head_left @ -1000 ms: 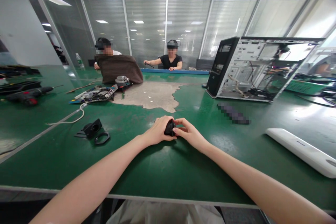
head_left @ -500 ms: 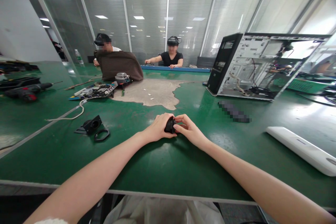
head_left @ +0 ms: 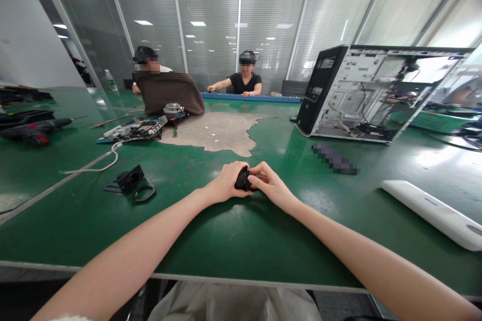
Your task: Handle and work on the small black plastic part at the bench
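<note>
A small black plastic part point(head_left: 241, 180) is held between both hands just above the middle of the green table point(head_left: 233, 246). My left hand point(head_left: 227, 180) wraps round it from the left, with the fingers behind it. From the right, my right hand point(head_left: 266, 183) pinches its edge between thumb and fingers. Much of the part is hidden by the hands, so its exact kind does not show. To the left lie a black bracket with a round opening point(head_left: 129, 179) and a black ring point(head_left: 144, 193).
An opened computer case point(head_left: 327, 91) stands at the right, with a white flat device point(head_left: 429, 212) nearer me. Circuit boards point(head_left: 131, 132), a brown cloth-covered object point(head_left: 171, 93) and a power drill point(head_left: 35, 131) are at the left. Two people point(head_left: 246, 83) sit across the table.
The view has shifted very slightly. Both hands keep the same grip on the black part, with hardly any motion.
</note>
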A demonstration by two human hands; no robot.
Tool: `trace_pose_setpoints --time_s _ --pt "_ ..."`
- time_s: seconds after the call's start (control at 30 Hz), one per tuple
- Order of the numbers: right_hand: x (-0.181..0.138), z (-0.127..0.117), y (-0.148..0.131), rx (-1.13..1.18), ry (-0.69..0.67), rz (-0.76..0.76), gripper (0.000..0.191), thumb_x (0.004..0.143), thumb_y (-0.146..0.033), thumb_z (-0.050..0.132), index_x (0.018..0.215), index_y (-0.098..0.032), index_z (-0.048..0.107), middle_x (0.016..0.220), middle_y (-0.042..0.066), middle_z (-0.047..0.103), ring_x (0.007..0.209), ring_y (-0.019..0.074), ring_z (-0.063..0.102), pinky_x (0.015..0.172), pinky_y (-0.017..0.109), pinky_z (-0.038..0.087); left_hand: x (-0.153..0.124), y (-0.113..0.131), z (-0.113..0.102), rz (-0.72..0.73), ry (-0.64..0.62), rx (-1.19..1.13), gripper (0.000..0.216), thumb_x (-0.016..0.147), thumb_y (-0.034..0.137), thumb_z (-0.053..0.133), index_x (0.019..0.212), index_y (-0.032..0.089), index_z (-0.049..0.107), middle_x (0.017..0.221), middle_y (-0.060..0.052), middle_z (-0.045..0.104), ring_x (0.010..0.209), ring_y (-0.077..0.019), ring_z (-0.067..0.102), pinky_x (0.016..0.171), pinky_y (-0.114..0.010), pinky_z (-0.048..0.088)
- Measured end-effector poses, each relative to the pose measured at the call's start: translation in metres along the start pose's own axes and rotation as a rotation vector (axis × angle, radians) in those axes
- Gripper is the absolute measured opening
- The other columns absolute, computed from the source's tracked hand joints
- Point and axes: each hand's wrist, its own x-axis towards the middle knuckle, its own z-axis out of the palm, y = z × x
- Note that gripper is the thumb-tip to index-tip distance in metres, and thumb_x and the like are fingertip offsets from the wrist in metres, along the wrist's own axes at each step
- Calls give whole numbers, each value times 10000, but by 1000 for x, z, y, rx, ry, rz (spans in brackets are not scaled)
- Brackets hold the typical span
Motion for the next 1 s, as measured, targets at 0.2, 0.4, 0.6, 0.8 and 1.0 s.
trace_pose_setpoints --time_s 0.2,0.4,0.6,0.8,1.0 --pt "0 -4 2 -69 -17 22 226 721 -314 554 892 -190 473 916 18 529 799 125 549 750 313 460 0 1 -1 4 -6 0 563 617 416 633 1059 192 367 991 -54 491 901 -212 468 779 -338 351" --pt "-7 -2 -2 45 -105 -32 266 696 -261 596 886 -218 414 948 10 531 837 132 564 743 298 455 -1 -1 0 15 -2 9 550 628 399 627 1061 185 364 988 -58 490 900 -212 473 778 -336 353" --pt "-2 0 2 16 -32 -15 172 748 -309 525 842 -211 419 889 0 526 765 109 553 724 303 463 -1 -1 0 6 9 -1 585 617 417 633 1079 189 356 1010 -66 490 912 -217 473 788 -346 352" --pt "-2 -2 1 -80 -6 13 234 733 -311 540 923 -203 455 932 20 509 835 132 538 775 325 449 -1 0 -1 6 -1 -21 562 612 403 639 1060 192 373 1014 -63 493 928 -217 470 792 -346 348" --pt "-9 -3 -5 8 -111 -38 250 714 -281 575 903 -218 424 944 7 506 849 133 552 740 290 449 -1 2 -2 -13 1 -22 546 617 375 635 1063 194 377 996 -60 498 903 -217 477 779 -343 350"
